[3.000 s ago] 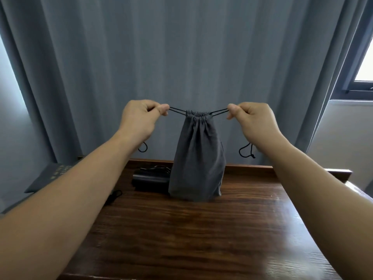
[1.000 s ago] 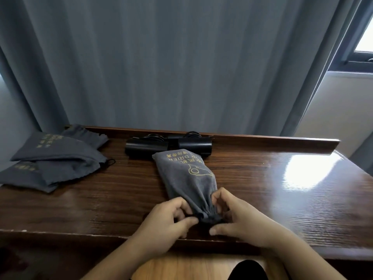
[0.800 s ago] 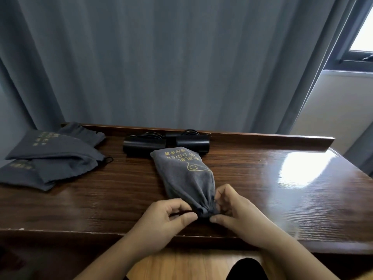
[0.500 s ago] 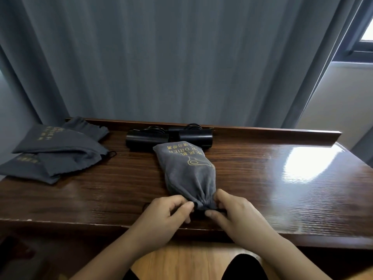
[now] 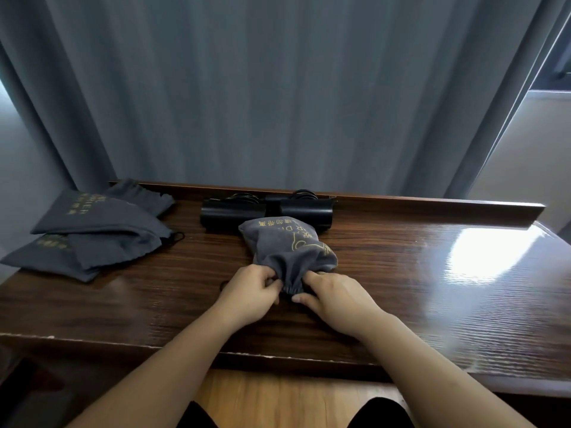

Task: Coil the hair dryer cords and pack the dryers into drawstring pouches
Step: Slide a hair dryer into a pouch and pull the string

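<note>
**A:** Two hands on one pouch. Left hand (image 5: 250, 288) and right hand (image 5: 332, 296) sit close together at the gathered neck of the filled grey pouch (image 5: 289, 245), fingers curled into the fabric on either side of the neck.

**B:** Where's the pouch?

**A:** Lying flat on the wooden table (image 5: 432, 288), neck toward the person, closed bottom pointing at the back ledge. Gold print faces up. It bulges, but the contents are hidden.

**B:** Drawstring?

**A:** Small dark loop shows just left of the left hand; can't tell whether either hand holds the cord itself.

**B:** Other dryers?

**A:** Two black hair dryers (image 5: 265, 211) end to end along the back ledge, coiled cords on top, just behind the pouch's far end. It overlaps them in view; contact unclear.

**B:** Spare pouches?

**A:** Stack of flat grey pouches (image 5: 92, 236) at the far left of the table, well apart from the hands. Grey curtain (image 5: 278, 88) behind.
</note>
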A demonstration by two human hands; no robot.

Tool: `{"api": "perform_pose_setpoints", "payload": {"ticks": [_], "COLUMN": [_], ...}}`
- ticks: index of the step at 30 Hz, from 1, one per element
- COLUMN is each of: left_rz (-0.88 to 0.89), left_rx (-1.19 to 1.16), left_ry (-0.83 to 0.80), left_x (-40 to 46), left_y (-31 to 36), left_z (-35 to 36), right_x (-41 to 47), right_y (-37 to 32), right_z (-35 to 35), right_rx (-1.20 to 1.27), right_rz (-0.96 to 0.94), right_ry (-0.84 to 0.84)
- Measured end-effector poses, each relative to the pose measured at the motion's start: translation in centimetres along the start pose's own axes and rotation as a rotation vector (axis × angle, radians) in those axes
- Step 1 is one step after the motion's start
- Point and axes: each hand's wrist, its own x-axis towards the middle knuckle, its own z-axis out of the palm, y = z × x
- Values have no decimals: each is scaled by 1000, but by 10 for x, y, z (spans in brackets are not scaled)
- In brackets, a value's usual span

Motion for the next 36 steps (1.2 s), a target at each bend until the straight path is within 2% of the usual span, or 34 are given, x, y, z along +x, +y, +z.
{"api": "perform_pose_setpoints", "payload": {"ticks": [5,8,15,22,26,30,34,36], "left_rz": [14,48,209,332,265,230,175,184], "left_rx": [-51,-59,-42,-91,-84,-95,-155,-149], "left_ry": [11,40,-72,-1,-17,-132,-158,-136], "left_x": [-4,-22,-70,-85,-89,-103,-115,-118], "left_y": [-4,-15,-25,-27,-29,-28,-27,-27], "left_z": [-1,-2,-11,-22,-21,-10,3,9], "right_x": [-1,-18,-64,-85,-87,-97,-106,-108], "right_y": [-5,-3,3,7,2,-9,-18,-24], "right_z": [2,2,-1,-11,-14,-11,-9,-9], "right_rx": [19,139,305,404,464,483,486,673], "right_rz": [7,25,16,-64,13,105,203,267], "right_ry": [20,49,169,274,239,161,-1,-60]}}
